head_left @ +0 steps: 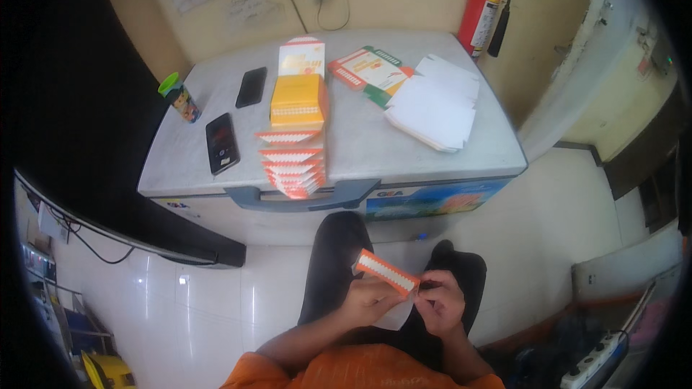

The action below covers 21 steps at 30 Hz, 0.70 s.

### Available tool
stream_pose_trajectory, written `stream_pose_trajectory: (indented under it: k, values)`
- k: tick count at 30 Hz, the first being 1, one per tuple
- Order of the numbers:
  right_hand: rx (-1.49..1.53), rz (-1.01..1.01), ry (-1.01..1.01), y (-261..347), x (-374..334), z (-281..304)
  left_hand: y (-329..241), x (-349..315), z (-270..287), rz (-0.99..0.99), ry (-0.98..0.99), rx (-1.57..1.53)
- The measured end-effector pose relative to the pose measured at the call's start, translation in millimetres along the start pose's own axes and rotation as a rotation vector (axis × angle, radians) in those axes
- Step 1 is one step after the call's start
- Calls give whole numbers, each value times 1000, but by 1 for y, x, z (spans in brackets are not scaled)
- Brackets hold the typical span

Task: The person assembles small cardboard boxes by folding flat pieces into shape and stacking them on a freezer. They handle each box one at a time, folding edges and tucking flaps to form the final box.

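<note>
Over my lap I hold a small orange-and-white carton [388, 272], partly folded, its scalloped white band facing up. My left hand [369, 304] grips it from below at the near side, fingers closed. At its right end the fingers of my right hand [441, 304] pinch the edge. Ahead on the grey-white freezer lid [353, 151] stands a yellow box [297, 97] with white scalloped trim. Several orange-and-white folded cartons [292, 162] lie nested in a row in front of it. A pale sheet [395, 315] lies partly hidden beneath my hands.
White flat cartons [436, 104] lie stacked at the lid's right, by a printed flat carton [371, 72]. Two phones [222, 144] and a green patterned cup [180, 98] stand or lie on the left. The freezer handle [303, 202] juts toward me; a fire extinguisher [481, 11] hangs behind.
</note>
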State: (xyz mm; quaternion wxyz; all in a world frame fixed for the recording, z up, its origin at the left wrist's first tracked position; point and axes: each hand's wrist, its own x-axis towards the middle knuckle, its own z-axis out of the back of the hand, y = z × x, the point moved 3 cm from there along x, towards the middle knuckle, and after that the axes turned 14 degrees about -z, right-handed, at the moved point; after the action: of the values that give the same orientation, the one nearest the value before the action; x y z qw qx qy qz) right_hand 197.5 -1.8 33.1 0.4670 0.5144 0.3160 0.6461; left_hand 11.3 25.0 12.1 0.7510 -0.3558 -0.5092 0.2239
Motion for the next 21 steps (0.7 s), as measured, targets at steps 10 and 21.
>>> stream_pose_trajectory:
  k: [10, 21]
  values:
    - [-2, -119, -216, -1, -1, -13, 7, -4, -10, 161, -146, 6]
    - [33, -93, 31, 5, 11, -9, 11, 1, -3, 118, -173, -182]
